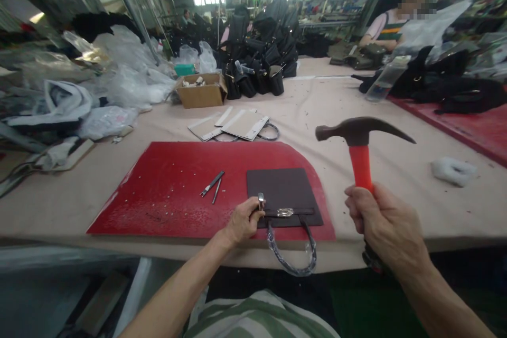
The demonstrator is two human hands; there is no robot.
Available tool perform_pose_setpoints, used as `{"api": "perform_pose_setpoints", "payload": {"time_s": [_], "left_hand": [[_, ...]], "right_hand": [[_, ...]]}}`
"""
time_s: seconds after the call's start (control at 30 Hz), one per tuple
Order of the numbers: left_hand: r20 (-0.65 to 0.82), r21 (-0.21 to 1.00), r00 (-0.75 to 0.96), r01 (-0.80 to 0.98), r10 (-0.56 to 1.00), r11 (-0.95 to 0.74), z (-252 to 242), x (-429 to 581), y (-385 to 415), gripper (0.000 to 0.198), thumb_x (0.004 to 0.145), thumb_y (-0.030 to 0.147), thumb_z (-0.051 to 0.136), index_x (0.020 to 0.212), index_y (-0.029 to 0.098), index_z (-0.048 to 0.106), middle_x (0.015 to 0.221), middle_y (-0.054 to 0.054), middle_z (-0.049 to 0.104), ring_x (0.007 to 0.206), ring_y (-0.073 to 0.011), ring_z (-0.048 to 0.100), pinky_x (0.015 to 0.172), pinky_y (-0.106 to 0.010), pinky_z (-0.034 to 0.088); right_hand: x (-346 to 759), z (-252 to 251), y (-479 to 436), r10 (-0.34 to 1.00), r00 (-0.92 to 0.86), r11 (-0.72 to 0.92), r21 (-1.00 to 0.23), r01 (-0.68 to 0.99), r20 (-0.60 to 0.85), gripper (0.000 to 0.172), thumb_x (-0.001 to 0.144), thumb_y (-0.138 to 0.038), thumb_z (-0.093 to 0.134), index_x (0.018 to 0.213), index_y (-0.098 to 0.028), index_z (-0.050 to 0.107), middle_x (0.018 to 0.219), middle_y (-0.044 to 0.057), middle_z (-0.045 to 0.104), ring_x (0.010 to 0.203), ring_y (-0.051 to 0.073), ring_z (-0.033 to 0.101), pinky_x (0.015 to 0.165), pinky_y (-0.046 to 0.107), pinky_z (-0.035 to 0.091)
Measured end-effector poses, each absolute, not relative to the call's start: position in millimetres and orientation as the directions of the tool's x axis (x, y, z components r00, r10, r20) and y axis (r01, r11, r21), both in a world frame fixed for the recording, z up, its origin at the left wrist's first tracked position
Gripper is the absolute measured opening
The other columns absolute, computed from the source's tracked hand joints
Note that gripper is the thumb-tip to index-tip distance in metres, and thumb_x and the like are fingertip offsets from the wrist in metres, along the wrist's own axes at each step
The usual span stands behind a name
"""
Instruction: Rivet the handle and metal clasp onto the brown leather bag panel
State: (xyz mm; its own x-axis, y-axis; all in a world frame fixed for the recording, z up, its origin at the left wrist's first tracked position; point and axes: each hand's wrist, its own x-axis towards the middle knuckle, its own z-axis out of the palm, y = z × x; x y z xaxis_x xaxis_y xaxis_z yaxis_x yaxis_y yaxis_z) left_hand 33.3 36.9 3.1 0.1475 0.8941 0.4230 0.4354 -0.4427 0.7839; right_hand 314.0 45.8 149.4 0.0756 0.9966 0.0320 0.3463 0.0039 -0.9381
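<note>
My right hand is wrapped round the orange grip of a claw hammer, raised above the table's front edge with its dark head up. Closed at the left edge of a dark brown bag panel, my left hand pinches a short silver metal piece; its exact kind is unclear. The panel lies flat on a red board. Across it runs a strap with a silver clasp. A plastic-wrapped handle hangs over the table edge toward me.
Two slim metal tools lie on the board among small bits. Behind are stacked panels, a cardboard box and piled black bags. A plastic bottle stands right; a white wrapped roll is nearer. Another person sits at back right.
</note>
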Motion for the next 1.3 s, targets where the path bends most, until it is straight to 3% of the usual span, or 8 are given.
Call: {"api": "perform_pose_setpoints", "payload": {"time_s": [0.1, 0.2, 0.43, 0.53, 0.8, 0.93, 1.13, 1.3], "left_hand": [[0.410, 0.787, 0.149, 0.440, 0.900, -0.432, 2.1, 33.3, 36.7, 0.019, 0.091, 0.018, 0.050, 0.107, 0.018, 0.060, 0.105, -0.009, 0.068, 0.098, -0.0214, 0.066, 0.090, -0.036, 0.054], [0.393, 0.798, 0.150, 0.435, 0.907, -0.417, -0.5, 33.3, 36.3, 0.021, 0.090, 0.016, 0.050, 0.109, 0.019, 0.060, 0.106, -0.009, 0.067, 0.098, -0.0210, 0.066, 0.090, -0.035, 0.054], [0.451, 0.774, 0.145, 0.428, 0.881, -0.466, -5.2, 33.1, 38.2, 0.015, 0.089, 0.015, 0.052, 0.101, 0.018, 0.060, 0.100, -0.009, 0.067, 0.096, -0.0213, 0.065, 0.087, -0.034, 0.054], [0.452, 0.762, 0.160, 0.441, 0.877, -0.473, -4.8, 32.9, 38.9, 0.014, 0.090, 0.015, 0.052, 0.100, 0.018, 0.061, 0.096, -0.008, 0.067, 0.090, -0.0204, 0.066, 0.082, -0.032, 0.055], [0.449, 0.752, 0.165, 0.462, 0.878, -0.471, -4.9, 32.7, 37.1, 0.018, 0.093, 0.018, 0.050, 0.109, 0.018, 0.059, 0.109, -0.010, 0.068, 0.099, -0.0210, 0.066, 0.087, -0.034, 0.055], [0.463, 0.753, 0.158, 0.449, 0.872, -0.481, -3.1, 32.4, 36.1, 0.016, 0.095, 0.019, 0.050, 0.108, 0.019, 0.058, 0.109, -0.009, 0.068, 0.102, -0.0200, 0.067, 0.089, -0.033, 0.055], [0.499, 0.713, 0.151, 0.488, 0.853, -0.504, -4.5, 30.1, 32.9, 0.014, 0.094, 0.019, 0.053, 0.107, 0.018, 0.059, 0.112, -0.010, 0.069, 0.104, -0.0193, 0.067, 0.092, -0.033, 0.056], [0.558, 0.649, 0.180, 0.514, 0.810, -0.561, -8.6, 29.0, 26.3, 0.015, 0.095, 0.018, 0.052, 0.107, 0.018, 0.059, 0.118, -0.012, 0.068, 0.113, -0.0210, 0.065, 0.099, -0.038, 0.055]], "right_hand": [[292.2, 166.8, 36.1, 0.919, -0.192, 0.381, -0.647, 0.660, 0.344, 0.035, 0.099, -0.051, 0.041, 0.079, -0.022, 0.048, 0.060, 0.001, 0.049, 0.045, 0.016, 0.044, 0.046, 0.028, 0.029], [284.6, 172.8, 36.3, 0.829, -0.496, 0.560, -0.397, 0.728, 0.260, 0.036, 0.101, -0.044, 0.033, 0.074, -0.023, 0.042, 0.057, 0.002, 0.049, 0.040, 0.015, 0.039, 0.045, 0.031, 0.018], [273.3, 193.1, 25.6, 0.692, -0.333, 0.631, -0.312, 0.710, 0.641, 0.025, 0.104, -0.030, 0.041, 0.081, -0.021, 0.046, 0.056, -0.003, 0.045, 0.041, 0.014, 0.041, 0.045, 0.027, 0.026], [272.3, 179.6, 19.3, 0.713, -0.542, 0.677, -0.234, 0.698, 0.446, 0.028, 0.102, -0.025, 0.033, 0.076, -0.022, 0.041, 0.053, -0.003, 0.045, 0.037, 0.014, 0.036, 0.042, 0.029, 0.016], [329.7, 127.9, 59.8, 0.982, -0.111, -0.027, -0.693, 0.720, -0.153, 0.034, 0.094, -0.050, 0.035, 0.075, -0.022, 0.039, 0.059, -0.002, 0.044, 0.046, 0.014, 0.040, 0.045, 0.025, 0.029], [368.3, 83.9, 82.3, 0.927, 0.179, -0.352, -0.596, 0.721, -0.331, 0.021, 0.096, -0.032, 0.034, 0.081, -0.020, 0.043, 0.068, 0.001, 0.049, 0.047, 0.015, 0.043, 0.045, 0.026, 0.035], [372.7, 59.2, 71.8, 0.979, 0.200, -0.205, -0.334, 0.920, -0.049, 0.014, 0.094, -0.018, 0.054, 0.104, -0.010, 0.060, 0.110, 0.019, 0.057, 0.104, 0.032, 0.055, 0.086, 0.037, 0.041], [324.0, 49.6, 56.8, 0.997, 0.073, -0.075, -0.246, 0.966, -0.017, 0.015, 0.098, -0.025, 0.061, 0.105, -0.012, 0.063, 0.103, 0.012, 0.060, 0.096, 0.026, 0.058, 0.082, 0.031, 0.040]]}}
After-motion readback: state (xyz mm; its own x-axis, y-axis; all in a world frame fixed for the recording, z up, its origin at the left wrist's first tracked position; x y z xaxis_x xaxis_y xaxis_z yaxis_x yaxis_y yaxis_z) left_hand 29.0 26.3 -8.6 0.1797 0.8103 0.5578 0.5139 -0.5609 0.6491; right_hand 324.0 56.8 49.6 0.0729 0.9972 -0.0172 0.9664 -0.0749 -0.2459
